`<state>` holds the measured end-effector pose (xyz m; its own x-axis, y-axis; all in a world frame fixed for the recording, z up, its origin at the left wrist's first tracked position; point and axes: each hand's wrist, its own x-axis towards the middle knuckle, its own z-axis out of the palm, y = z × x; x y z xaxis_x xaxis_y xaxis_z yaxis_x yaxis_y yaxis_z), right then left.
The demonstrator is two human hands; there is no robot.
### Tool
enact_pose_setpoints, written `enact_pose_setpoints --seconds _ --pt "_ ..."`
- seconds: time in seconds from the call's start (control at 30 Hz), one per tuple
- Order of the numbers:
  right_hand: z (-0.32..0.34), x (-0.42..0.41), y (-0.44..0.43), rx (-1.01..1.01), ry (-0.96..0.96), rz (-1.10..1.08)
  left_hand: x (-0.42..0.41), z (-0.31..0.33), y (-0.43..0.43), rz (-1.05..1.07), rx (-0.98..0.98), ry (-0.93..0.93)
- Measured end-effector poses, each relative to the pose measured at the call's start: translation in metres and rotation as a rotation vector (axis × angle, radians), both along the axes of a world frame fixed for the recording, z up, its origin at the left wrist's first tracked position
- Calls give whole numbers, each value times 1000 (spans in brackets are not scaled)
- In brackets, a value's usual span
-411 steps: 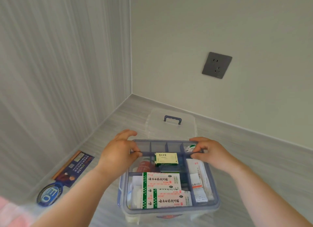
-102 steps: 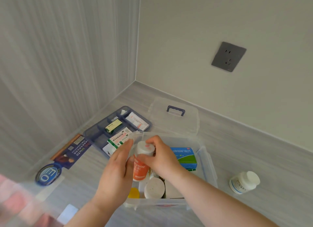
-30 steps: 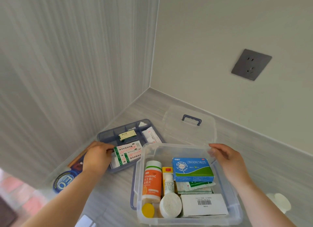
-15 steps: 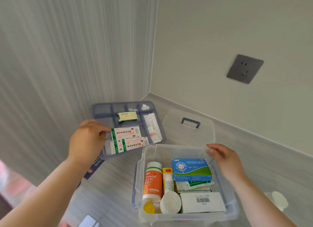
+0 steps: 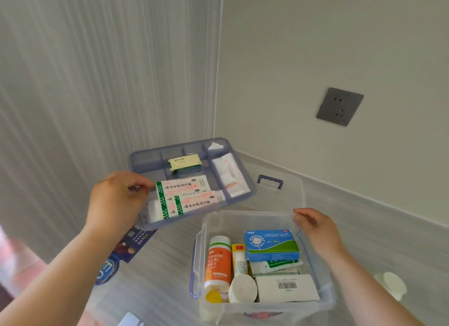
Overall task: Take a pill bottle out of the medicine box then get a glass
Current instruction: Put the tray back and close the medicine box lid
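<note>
On the grey corner counter, my left hand grips the light, rigid tray by its edge, while my right hand pinches the medicine box rim.

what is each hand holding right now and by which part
The left hand holds the blue divider tray by its near left edge, lifted and tilted. The right hand grips the far right rim of the clear medicine box.

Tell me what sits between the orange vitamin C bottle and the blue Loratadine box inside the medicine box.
In the head view, a small white bottle with a yellow top stands between the orange vitamin C bottle and the blue Loratadine box.
</note>
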<state>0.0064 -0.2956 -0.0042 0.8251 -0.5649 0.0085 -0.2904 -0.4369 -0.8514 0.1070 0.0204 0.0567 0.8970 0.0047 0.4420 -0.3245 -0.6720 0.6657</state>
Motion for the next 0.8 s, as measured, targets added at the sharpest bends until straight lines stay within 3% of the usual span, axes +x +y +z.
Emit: enact_pose_setpoints --seconds 0.1,0.3,0.5,0.8 --pt "4 -4 1 69 -50 -54 -25 1 -18 -111 -14 11" --pt "19 -21 8 394 -161 -45 -64 -22 -53 -390 92 104" --pt "10 -39 6 307 -73 8 -76 -40 -67 -435 70 180" --pt "2 -39 13 178 -53 97 -77 -55 -68 -417 56 139"
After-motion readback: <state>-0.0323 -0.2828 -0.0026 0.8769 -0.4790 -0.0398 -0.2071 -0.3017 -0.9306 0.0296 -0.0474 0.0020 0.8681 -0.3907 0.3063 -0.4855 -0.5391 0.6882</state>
